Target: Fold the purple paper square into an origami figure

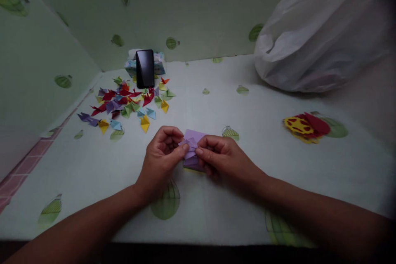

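Observation:
Between my two hands is a small piece of folded purple origami paper [191, 145], creased into a narrow pointed form. My left hand [165, 148] pinches its left side between thumb and fingers. On the other side, the thumb and forefinger of my right hand [221, 153] grip its right edge. Below the folded piece lies a stack of square paper sheets [193, 164], purple on top with a yellow edge showing at the front. My fingers cover parts of both the folded piece and the stack.
A pile of colourful folded paper cranes [123, 101] lies at the back left. Behind it a black phone [145, 69] leans on a tissue box [160, 64]. Yellow and red paper cut-outs [301, 126] lie at the right, below a large white plastic bag [309, 49].

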A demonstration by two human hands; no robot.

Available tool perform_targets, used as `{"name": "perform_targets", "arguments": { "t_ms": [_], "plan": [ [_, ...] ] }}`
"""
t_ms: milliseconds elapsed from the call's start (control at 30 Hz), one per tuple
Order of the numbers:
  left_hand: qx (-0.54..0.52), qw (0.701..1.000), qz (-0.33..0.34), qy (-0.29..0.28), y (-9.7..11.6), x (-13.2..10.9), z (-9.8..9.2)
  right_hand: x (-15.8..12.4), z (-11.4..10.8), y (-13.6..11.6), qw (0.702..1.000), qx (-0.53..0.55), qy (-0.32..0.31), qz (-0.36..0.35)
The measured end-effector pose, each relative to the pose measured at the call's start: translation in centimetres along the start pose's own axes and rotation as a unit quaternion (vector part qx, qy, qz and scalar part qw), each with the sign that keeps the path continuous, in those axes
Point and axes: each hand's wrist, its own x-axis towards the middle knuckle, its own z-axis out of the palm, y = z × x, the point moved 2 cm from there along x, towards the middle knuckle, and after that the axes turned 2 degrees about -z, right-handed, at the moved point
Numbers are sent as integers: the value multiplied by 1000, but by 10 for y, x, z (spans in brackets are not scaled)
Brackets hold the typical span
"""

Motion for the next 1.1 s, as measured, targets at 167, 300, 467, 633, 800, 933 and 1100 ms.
{"name": "perform_targets", "arguments": {
  "t_ms": [167, 300, 467, 633, 800, 933, 1100],
  "plan": [
    [2, 1000, 5, 2, 2, 1, 0, 1, -1, -1, 1000, -9, -14, -8],
    [4, 1000, 14, 11, 3, 1, 1, 1, -3, 1, 1000, 1, -15, 4],
    [0, 1000, 18, 8, 1, 0, 1, 2, -3, 4, 1000, 16, -13, 7],
    [4, 1000, 7, 5, 1, 0, 1, 3, -3, 2, 1000, 1, 7, -15],
    [-8, 999, -26, -21, -1, 1, 1, 3, -4, -2, 999, -16, 20, -20],
    [-4, 1000, -6, -11, 1, 1, 1, 3, -5, 0, 1000, -16, 2, -9],
    [0, 1000, 1, -25, 1, -1, 3, 3, -4, 2, 999, -39, 3, -14]
  ]
}}
